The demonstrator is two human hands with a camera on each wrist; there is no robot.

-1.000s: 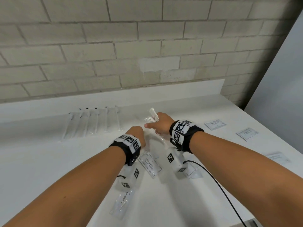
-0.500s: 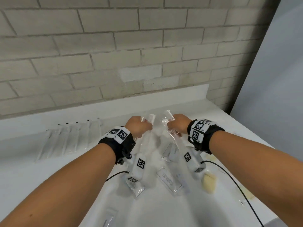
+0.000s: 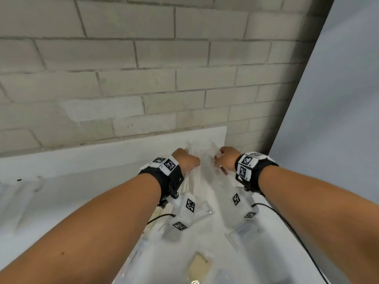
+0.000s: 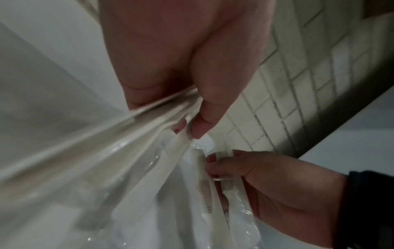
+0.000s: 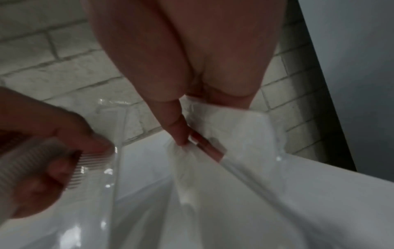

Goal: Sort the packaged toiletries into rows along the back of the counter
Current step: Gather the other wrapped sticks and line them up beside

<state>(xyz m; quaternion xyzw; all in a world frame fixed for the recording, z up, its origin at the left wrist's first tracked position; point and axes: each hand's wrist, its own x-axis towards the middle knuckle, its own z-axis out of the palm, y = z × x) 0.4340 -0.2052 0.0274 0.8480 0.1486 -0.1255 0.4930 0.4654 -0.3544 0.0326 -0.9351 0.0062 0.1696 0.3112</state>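
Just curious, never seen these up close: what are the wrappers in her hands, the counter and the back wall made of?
Wrappers: thin clear plastic film, apparently; glossy, creased, combs show through. Counter: smooth matte white, perhaps laminate; can't be sure. Wall: pale grey bricks or tiles, rough, darker joints.

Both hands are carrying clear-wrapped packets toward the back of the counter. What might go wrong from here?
The left hand only pinches its slick clear packets at one end, so one might slide free. The right hand holds its packets the same way. Loose sachets lie under the forearms on the counter and might get swept aside.
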